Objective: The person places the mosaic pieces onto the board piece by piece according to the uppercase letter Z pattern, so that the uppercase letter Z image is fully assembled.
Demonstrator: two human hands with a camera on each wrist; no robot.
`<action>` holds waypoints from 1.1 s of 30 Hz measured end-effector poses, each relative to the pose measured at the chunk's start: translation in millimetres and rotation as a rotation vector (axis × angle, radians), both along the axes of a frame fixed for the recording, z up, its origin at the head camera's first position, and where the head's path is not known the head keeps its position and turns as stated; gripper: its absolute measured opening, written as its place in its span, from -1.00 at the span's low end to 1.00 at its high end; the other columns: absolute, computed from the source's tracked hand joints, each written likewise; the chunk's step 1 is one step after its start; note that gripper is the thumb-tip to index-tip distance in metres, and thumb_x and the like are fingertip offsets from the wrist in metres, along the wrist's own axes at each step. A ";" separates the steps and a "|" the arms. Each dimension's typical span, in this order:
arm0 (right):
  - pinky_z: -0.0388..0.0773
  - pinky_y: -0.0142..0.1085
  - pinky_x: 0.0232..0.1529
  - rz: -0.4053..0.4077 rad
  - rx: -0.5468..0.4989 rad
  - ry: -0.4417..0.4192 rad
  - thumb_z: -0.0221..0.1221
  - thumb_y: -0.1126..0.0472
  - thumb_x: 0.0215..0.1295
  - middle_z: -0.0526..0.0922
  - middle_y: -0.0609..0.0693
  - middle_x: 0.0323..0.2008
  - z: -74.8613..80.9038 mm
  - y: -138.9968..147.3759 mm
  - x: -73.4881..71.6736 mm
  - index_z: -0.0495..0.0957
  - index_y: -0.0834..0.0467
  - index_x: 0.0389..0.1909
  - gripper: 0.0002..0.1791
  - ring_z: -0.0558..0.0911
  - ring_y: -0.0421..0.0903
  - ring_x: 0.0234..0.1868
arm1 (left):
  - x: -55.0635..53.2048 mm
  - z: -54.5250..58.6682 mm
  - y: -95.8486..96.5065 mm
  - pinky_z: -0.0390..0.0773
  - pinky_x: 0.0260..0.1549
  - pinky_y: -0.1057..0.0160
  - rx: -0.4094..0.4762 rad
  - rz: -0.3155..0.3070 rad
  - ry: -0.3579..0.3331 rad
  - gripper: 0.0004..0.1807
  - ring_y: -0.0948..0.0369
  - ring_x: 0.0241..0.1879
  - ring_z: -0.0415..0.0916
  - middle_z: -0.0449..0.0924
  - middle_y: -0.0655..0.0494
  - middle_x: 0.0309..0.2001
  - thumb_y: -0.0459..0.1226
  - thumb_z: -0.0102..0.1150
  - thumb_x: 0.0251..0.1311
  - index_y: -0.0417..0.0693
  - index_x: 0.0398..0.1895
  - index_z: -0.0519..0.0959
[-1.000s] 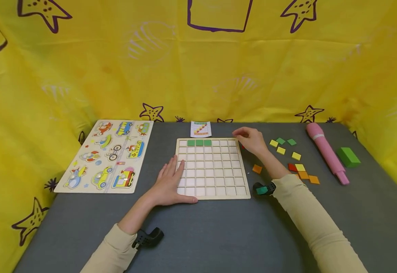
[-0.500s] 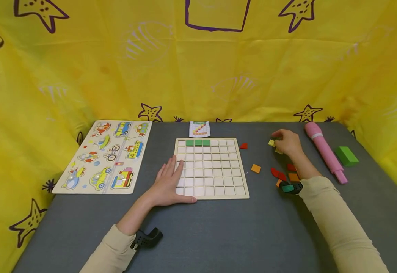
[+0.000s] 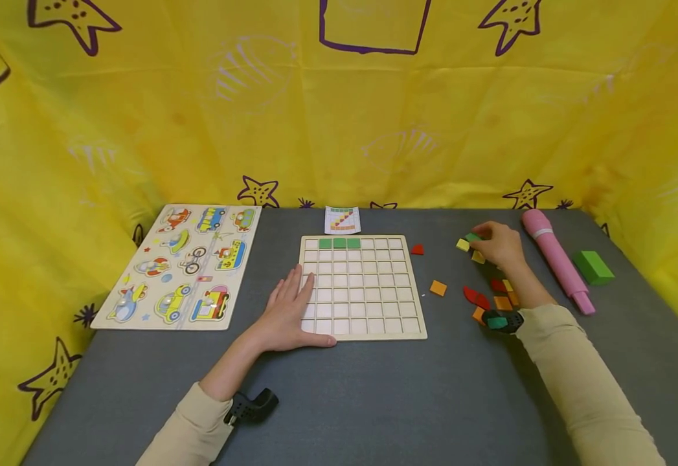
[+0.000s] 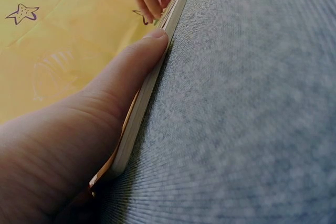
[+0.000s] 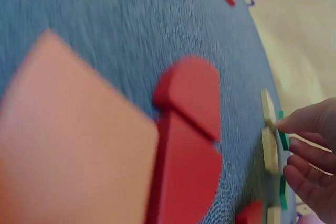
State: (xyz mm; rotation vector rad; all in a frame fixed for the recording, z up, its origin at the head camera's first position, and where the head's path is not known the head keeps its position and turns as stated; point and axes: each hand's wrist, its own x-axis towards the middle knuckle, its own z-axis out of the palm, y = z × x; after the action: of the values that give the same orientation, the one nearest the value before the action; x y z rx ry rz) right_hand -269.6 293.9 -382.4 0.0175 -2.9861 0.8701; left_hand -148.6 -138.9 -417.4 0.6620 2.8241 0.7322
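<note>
A wooden grid board (image 3: 364, 336) lies on the table, with green square tiles (image 3: 339, 243) set side by side in its top row. My left hand (image 3: 286, 317) rests spread on the board's left side, fingers straight. In the left wrist view the thumb (image 4: 134, 59) lies along the board's front edge (image 4: 142, 106). To the right of the board my right hand (image 3: 500, 244) pinches a green tile (image 3: 472, 237) between thumb and finger. Yellow tiles (image 3: 463, 244) lie beside those fingertips. Another green tile (image 5: 283, 192) shows under the fingers in the right wrist view.
A pattern card (image 3: 342, 221) lies behind the board. Orange tiles (image 3: 438, 288) and red rounded pieces (image 3: 476, 298) lie to the right. Farther right are a pink microphone-shaped toy (image 3: 557, 259) and a green block (image 3: 593, 267). A picture puzzle (image 3: 181, 265) lies on the left.
My right hand has gone from the board's top right corner rightward to the yellow and green tiles, and now grips a green one. The left hand has stayed in place.
</note>
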 end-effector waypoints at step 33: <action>0.52 -0.08 -0.03 0.347 -0.243 0.015 0.23 0.32 0.27 0.62 0.14 -0.10 -14.5 -161.6 -7.8 0.66 0.19 -0.07 -0.78 0.57 0.07 -0.07 | 1.1 3.2 1.6 -0.30 0.40 -0.13 0.005 0.005 -0.009 0.38 -0.09 0.51 -0.46 -0.46 -0.24 0.53 0.33 0.37 -0.16 -0.28 0.53 -0.12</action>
State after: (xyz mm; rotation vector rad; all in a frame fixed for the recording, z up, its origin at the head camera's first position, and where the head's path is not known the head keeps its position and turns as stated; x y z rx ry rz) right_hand -277.4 132.3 -396.9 0.5468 -2.8851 1.2505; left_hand -147.5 -137.3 -414.2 0.6508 2.8177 0.7418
